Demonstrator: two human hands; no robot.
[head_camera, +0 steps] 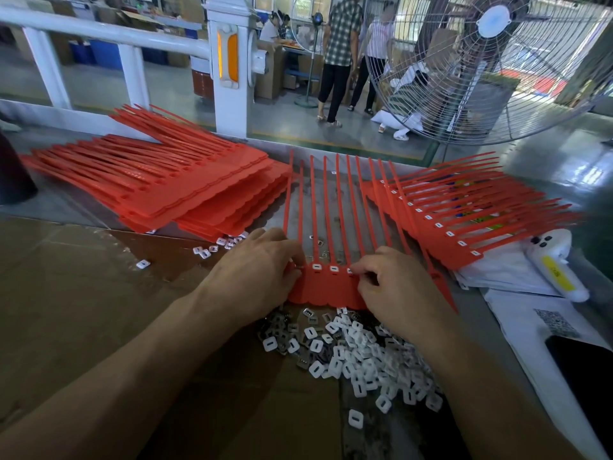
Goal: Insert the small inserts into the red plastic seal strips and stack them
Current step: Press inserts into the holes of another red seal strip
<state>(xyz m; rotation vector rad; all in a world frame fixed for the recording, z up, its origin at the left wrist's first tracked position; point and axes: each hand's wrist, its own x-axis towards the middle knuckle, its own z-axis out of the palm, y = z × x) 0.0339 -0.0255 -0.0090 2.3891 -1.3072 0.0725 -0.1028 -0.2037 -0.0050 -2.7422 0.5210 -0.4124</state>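
The left hand is pinching the left end of the red seal strip sheet lying on the worktop; its grip is narrow, with fingertips closed on the sheet's edge. The right hand is pinching at the sheet's right end, where a white insert is sitting; its grip is narrow too. Between the two hands, two seated inserts are showing. Just behind the hands, toward the person, a pile of loose inserts is lying on cardboard. Left of the left hand, a stack of unfilled strips is resting. Right of the right hand, a stack of filled strips is lying on white bags, beside a white handheld device. Beyond, a floor fan is standing.
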